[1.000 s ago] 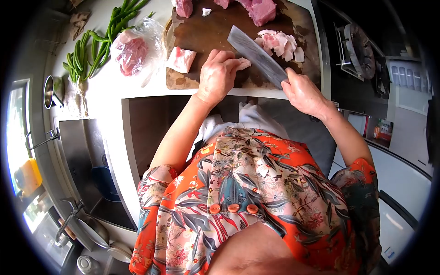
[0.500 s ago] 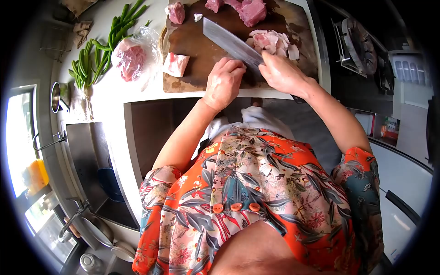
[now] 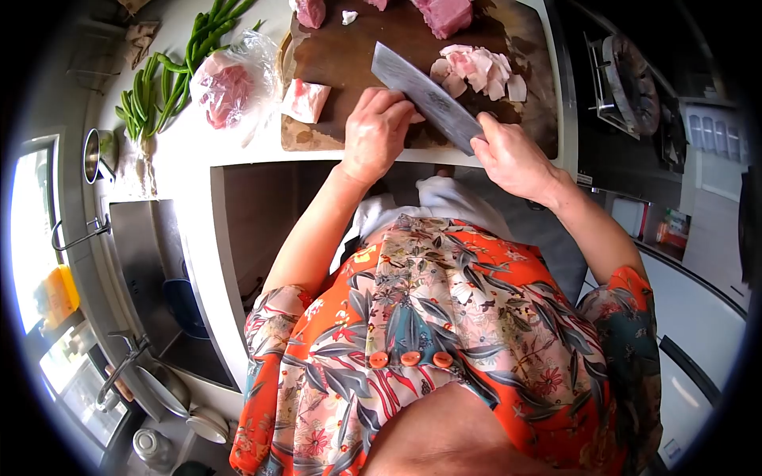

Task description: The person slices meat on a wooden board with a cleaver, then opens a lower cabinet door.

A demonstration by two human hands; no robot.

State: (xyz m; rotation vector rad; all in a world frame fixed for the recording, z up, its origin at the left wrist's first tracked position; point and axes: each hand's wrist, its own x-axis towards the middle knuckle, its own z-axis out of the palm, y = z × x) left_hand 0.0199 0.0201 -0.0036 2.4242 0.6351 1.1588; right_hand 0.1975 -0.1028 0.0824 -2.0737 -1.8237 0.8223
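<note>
My right hand (image 3: 514,159) is wrapped round the grip of a cleaver (image 3: 425,94), whose broad blade slants up and left over a dark cutting board (image 3: 337,67). My left hand (image 3: 376,131) is closed, its curled fingers pressing a small piece of meat (image 3: 416,117) beside the blade; most of that piece is hidden. Thin pale slices of meat (image 3: 480,73) lie in a heap beyond the blade. To the left sits a fatty block of pork (image 3: 305,101). Red chunks of meat (image 3: 444,16) rest along the far edge of the board.
Left of the board, a plastic bag of meat (image 3: 226,91) and green peppers (image 3: 194,59) lie on the white counter (image 3: 186,170). A sink (image 3: 143,262) is at the lower left. On the right stands a stove burner (image 3: 631,83).
My left hand has shifted slightly left. The cleaver in my right hand has moved right and nearer to me, with more of its blade face showing.
</note>
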